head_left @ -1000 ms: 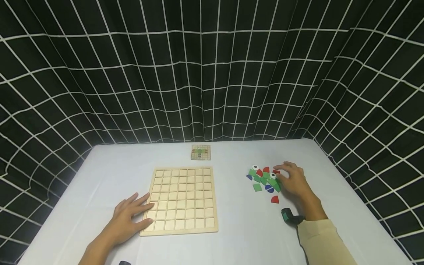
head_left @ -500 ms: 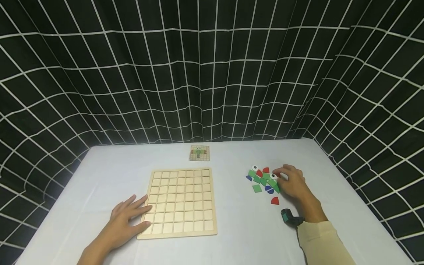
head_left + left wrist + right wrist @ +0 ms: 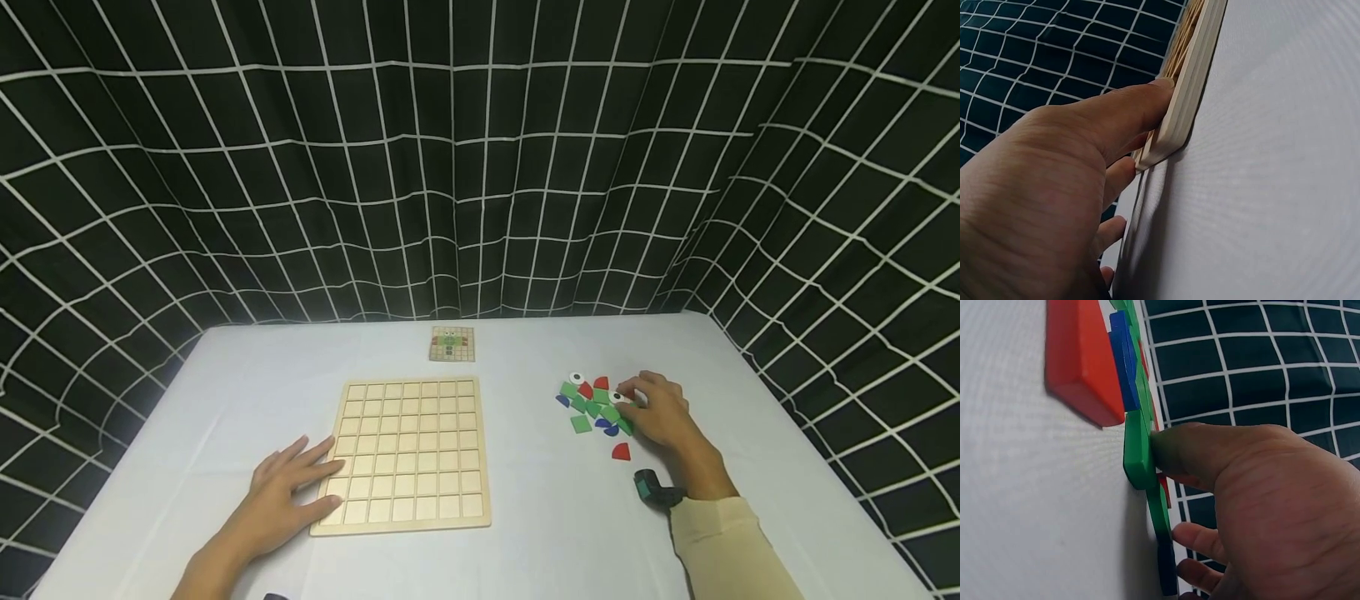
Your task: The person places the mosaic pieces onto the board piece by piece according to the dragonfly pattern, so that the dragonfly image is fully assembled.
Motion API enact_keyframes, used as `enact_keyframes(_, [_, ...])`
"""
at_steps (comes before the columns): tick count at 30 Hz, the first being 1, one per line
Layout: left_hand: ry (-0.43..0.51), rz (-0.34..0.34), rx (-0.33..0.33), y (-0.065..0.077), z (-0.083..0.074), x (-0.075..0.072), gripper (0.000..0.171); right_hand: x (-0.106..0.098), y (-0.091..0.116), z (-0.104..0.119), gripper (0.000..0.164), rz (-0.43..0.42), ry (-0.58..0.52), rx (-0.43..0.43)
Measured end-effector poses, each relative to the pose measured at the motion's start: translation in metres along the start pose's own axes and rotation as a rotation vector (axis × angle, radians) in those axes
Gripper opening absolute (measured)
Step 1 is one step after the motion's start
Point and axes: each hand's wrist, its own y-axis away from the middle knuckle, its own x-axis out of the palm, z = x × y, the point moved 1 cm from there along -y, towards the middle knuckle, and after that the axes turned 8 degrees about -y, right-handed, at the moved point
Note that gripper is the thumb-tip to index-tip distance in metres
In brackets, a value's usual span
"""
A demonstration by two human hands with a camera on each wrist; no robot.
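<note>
A pale wooden board (image 3: 408, 454) with a grid of square recesses lies left of the table's middle. My left hand (image 3: 279, 500) rests on its left edge with spread fingers; in the left wrist view the thumb (image 3: 1141, 106) touches the rim. At the right, my right hand (image 3: 663, 412) reaches into a scatter of flat coloured pieces, thumb and index finger apart around a white eye disc (image 3: 617, 397). In the right wrist view the thumb (image 3: 1179, 447) touches a green piece (image 3: 1138, 450). No lifted piece shows; part of the pile hides behind the fingers.
A small pattern card (image 3: 452, 343) lies behind the board. Around the pile are a second eye disc (image 3: 576, 377), a green square (image 3: 581, 424), a red quarter-circle (image 3: 621, 452) and blue pieces (image 3: 602, 423). A black gridded curtain (image 3: 450, 167) surrounds the white table.
My right thumb has moved left toward the eye disc, and the red piece by those fingers is no longer visible. Blue pieces have shifted slightly. The left hand stays on the board.
</note>
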Motion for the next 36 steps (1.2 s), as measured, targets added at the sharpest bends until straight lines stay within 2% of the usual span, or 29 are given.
enact_keyframes(6, [0.000,0.002,-0.014,0.000,0.001,0.001,0.046,0.000,0.000,0.002,0.035,0.019,0.015,0.006])
enact_keyframes(10, [0.003,0.006,-0.024,0.000,0.000,0.000,0.047,0.002,0.001,0.004,0.032,0.014,0.013,0.019])
enact_keyframes(15, [-0.005,0.012,-0.028,0.002,0.000,-0.003,0.047,0.004,0.003,0.005,0.029,-0.032,-0.005,0.005])
enact_keyframes(23, [0.001,0.024,-0.041,0.001,0.004,0.000,0.049,-0.001,0.012,0.012,0.031,-0.116,-0.102,-0.053])
enact_keyframes(30, [0.006,0.009,-0.046,0.003,0.004,0.004,0.049,-0.008,0.016,0.037,0.036,-0.120,-0.133,-0.075])
enact_keyframes(36, [-0.009,0.010,-0.040,0.000,0.002,0.004,0.049,-0.009,0.024,0.063,0.032,-0.184,-0.164,-0.181])
